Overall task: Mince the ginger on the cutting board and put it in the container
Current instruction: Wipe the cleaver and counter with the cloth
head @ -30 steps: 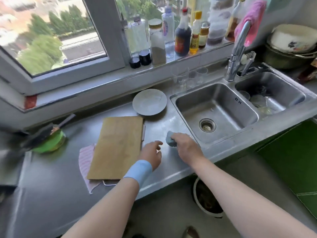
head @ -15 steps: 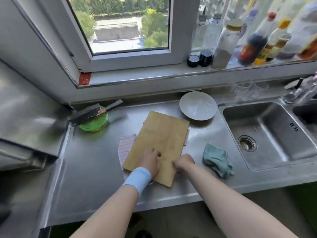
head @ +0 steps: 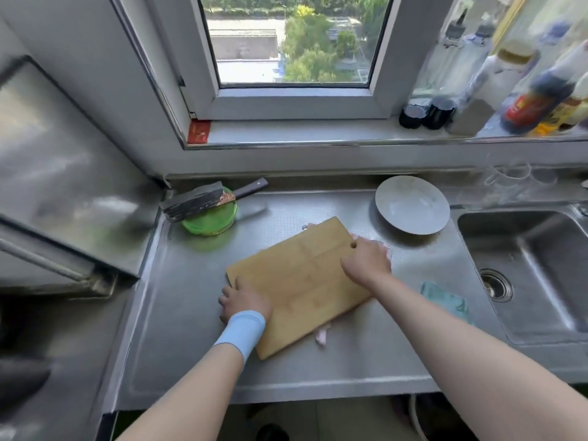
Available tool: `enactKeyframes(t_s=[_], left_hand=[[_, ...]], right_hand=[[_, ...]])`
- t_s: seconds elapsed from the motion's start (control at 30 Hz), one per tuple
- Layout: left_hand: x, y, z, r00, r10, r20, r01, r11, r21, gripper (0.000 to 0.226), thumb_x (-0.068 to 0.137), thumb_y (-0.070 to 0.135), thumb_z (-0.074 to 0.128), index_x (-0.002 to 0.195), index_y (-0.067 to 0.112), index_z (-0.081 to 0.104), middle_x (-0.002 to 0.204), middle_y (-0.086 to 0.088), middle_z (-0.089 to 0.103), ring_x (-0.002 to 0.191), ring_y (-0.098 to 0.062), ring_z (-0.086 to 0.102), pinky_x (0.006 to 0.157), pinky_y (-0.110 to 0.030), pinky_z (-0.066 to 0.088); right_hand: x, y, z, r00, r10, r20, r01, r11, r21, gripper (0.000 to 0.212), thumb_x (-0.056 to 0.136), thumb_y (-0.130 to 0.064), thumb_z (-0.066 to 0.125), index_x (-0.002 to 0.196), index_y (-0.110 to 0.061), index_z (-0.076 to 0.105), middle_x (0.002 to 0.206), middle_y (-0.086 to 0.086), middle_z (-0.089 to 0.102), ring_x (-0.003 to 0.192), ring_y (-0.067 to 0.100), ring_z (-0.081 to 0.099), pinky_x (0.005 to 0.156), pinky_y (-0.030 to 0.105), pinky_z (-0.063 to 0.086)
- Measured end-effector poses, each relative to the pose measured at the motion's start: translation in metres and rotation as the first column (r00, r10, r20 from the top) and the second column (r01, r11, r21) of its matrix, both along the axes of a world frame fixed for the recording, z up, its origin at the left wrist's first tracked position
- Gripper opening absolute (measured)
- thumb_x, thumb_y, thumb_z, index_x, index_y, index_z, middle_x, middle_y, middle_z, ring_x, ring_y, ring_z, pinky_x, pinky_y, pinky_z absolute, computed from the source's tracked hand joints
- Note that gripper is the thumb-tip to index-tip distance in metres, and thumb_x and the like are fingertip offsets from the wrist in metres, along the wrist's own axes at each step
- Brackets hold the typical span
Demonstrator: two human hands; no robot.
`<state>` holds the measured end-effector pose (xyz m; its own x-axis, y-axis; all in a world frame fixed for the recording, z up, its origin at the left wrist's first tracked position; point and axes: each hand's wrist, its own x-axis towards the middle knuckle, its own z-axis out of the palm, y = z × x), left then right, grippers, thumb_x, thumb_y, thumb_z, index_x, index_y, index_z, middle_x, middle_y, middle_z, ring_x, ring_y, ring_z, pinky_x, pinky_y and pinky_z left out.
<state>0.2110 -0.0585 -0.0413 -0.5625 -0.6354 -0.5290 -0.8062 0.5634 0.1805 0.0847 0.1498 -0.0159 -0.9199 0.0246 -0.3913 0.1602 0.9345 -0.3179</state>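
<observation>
A bare wooden cutting board [head: 302, 281] lies slantwise on the steel counter, on top of a pink cloth [head: 323, 336] that peeks out at its edges. No ginger is in sight. My left hand [head: 245, 302], with a blue wristband, grips the board's near-left corner. My right hand [head: 366, 262] grips its far-right edge beside the hanging hole. A cleaver [head: 197, 200] rests across a green round container [head: 210, 222] at the back left.
A grey plate [head: 412, 205] sits behind the board to the right. A teal rag [head: 445, 300] lies by the sink [head: 541, 265] at the right. Bottles and jars [head: 525, 90] line the windowsill, with clear glasses [head: 509, 176] below. A steel appliance stands left.
My right hand let go of the teal rag by the sink. Both hands took the board's edges and turned it from upright to slantwise. The view swung left.
</observation>
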Motion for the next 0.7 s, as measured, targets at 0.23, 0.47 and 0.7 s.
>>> enactKeyframes(t_s=[0.23, 0.47, 0.7], left_hand=[[-0.021, -0.027, -0.004, 0.983, -0.012, -0.186, 0.020, 0.999, 0.046, 0.062, 0.082, 0.031, 0.066, 0.139, 0.028, 0.041, 0.134, -0.007, 0.046, 0.130, -0.029, 0.035, 0.100, -0.042, 0.042], [-0.047, -0.026, -0.005, 0.988, -0.101, -0.119, 0.106, 0.994, 0.031, 0.067, 0.082, 0.037, 0.064, 0.141, 0.020, 0.036, 0.139, -0.008, 0.044, 0.132, -0.028, 0.036, 0.097, -0.042, 0.044], [-0.054, -0.026, -0.008, 0.978, 0.020, -0.207, -0.005, 0.997, 0.074, 0.091, 0.081, 0.052, 0.070, 0.150, 0.018, 0.023, 0.145, -0.014, 0.040, 0.137, -0.033, 0.032, 0.107, -0.046, 0.036]], right_hand=[[-0.014, 0.013, -0.030, 0.967, -0.168, 0.190, 0.178, 0.983, -0.036, 0.083, 0.067, -0.030, 0.040, 0.149, -0.027, 0.035, 0.155, 0.006, 0.035, 0.143, 0.031, 0.029, 0.113, 0.043, 0.027], [-0.013, 0.045, -0.030, 0.990, -0.134, 0.051, 0.137, 0.989, -0.052, 0.060, 0.085, -0.020, 0.051, 0.145, -0.019, 0.046, 0.143, 0.011, 0.043, 0.137, 0.032, 0.034, 0.112, 0.041, 0.033], [-0.042, 0.049, -0.043, 0.988, 0.000, 0.152, 0.012, 0.997, -0.078, 0.063, 0.078, -0.037, 0.056, 0.136, -0.016, 0.044, 0.133, 0.007, 0.049, 0.127, 0.034, 0.045, 0.103, 0.049, 0.043]])
